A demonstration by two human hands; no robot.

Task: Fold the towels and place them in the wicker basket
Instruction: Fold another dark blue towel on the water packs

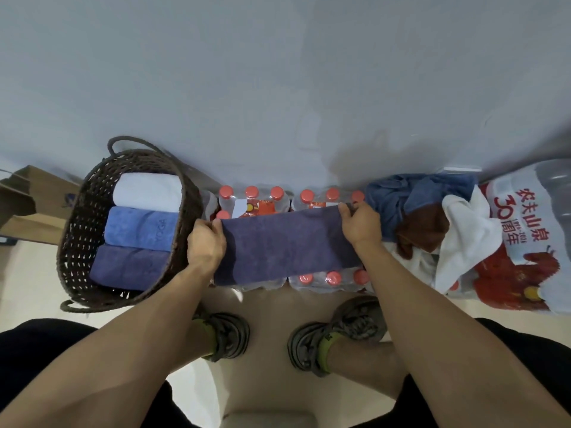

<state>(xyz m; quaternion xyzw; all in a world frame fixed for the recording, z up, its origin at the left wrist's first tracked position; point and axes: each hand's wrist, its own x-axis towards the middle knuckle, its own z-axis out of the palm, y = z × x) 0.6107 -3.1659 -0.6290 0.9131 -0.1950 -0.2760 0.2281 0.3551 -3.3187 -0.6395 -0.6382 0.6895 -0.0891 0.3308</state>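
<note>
Hands at the two ends of a folded navy towel [287, 245], as I saw them from the head view. My left hand [205, 245] gripped the towel's left end, fingers curled over its far corner; my right hand [360, 225] pinched the far right corner, thumb on top. The towel lay flat as a long band across shrink-wrapped packs of red-capped bottles [332, 196], which stood against the wall [278, 72] and served as a bench. Left of the packs, just beside my left hand, stood the dark wicker basket [77, 230]. Inside it three folded towels lay side by side: a white towel [148, 191] farthest from me, a blue towel [142, 228] in the middle and a purple towel [129, 267] nearest. Right of the packs a loose pile [432, 217] of unfolded cloths, blue, brown and white, lay touching the navy towel's right end or nearly so; I could not tell which. Beyond the pile stood a printed plastic pack [525, 230] with red markings. A cardboard box [34, 205] sat at the far left on the floor. My shoes [336, 335] were planted on the pale floor below the packs.
</note>
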